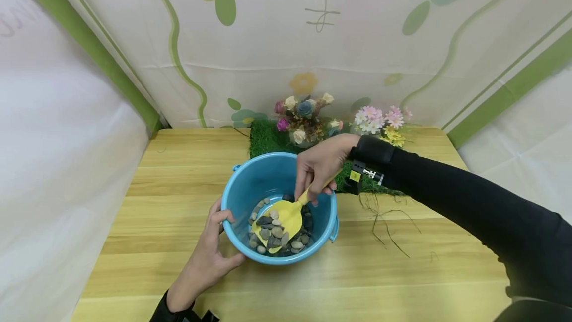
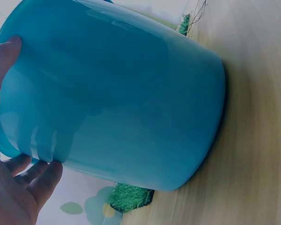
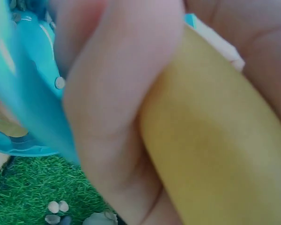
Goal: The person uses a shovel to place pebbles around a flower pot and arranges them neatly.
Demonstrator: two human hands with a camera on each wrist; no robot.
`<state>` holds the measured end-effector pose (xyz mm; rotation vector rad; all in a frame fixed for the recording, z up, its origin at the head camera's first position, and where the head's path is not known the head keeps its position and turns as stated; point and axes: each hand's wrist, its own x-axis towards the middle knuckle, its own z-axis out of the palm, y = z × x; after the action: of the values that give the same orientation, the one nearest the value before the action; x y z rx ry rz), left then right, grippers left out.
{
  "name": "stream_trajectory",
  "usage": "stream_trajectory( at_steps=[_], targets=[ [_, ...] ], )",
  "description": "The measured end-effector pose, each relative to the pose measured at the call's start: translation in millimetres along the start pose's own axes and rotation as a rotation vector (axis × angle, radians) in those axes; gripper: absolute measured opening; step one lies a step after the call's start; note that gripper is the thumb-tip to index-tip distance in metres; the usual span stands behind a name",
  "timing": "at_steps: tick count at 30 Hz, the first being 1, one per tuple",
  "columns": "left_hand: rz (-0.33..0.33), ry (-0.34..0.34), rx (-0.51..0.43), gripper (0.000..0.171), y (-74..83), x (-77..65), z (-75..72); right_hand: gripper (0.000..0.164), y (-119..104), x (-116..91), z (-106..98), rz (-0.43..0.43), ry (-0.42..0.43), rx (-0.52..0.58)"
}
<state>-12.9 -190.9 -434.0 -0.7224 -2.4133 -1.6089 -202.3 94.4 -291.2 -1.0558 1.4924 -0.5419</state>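
A blue plastic bucket [image 1: 268,175] stands on the wooden table with grey and dark pebbles [image 1: 297,245] in its bottom. My left hand [image 1: 210,252] grips its near left side, fingertips over the rim and thumb against the outer wall. The left wrist view shows that thumb and several fingers on the bucket's wall [image 2: 122,93]. My right hand [image 1: 323,163] reaches over the far right rim and holds a yellow toy shovel by its handle [image 3: 210,126]. Inside the bucket, the shovel's blade [image 1: 288,215] carries a small heap of pebbles [image 1: 272,230].
Behind the bucket lies a green turf mat [image 1: 263,138] bearing mixed artificial flowers [image 1: 306,111] and pink-and-white ones [image 1: 377,118]. Pebbles [image 3: 58,206] lie on the turf in the right wrist view. Thin dark twigs [image 1: 386,220] are on the table [image 1: 178,188] to the right. A printed cloth hangs behind.
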Motion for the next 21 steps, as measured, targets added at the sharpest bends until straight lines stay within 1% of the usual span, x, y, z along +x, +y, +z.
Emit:
stream_trajectory(
  at_steps=[4,14,18,21],
  targets=[
    [0.011,0.008,0.000,0.070,0.0,0.2,0.1,0.032,3.9,-4.6,1.7,-0.048,0.013,0.035],
    [0.007,0.000,0.009,0.069,-1.7,-0.8,1.0,0.033,9.4,-20.2,1.4,-0.120,0.083,0.034],
    [0.005,0.001,0.014,0.070,-1.3,-0.7,0.8,0.034,8.3,-29.2,1.3,-0.131,0.129,0.011],
    [0.003,0.003,0.011,0.071,-0.1,-0.2,0.4,0.033,7.8,-36.3,0.3,-0.128,0.165,0.020]
  ],
)
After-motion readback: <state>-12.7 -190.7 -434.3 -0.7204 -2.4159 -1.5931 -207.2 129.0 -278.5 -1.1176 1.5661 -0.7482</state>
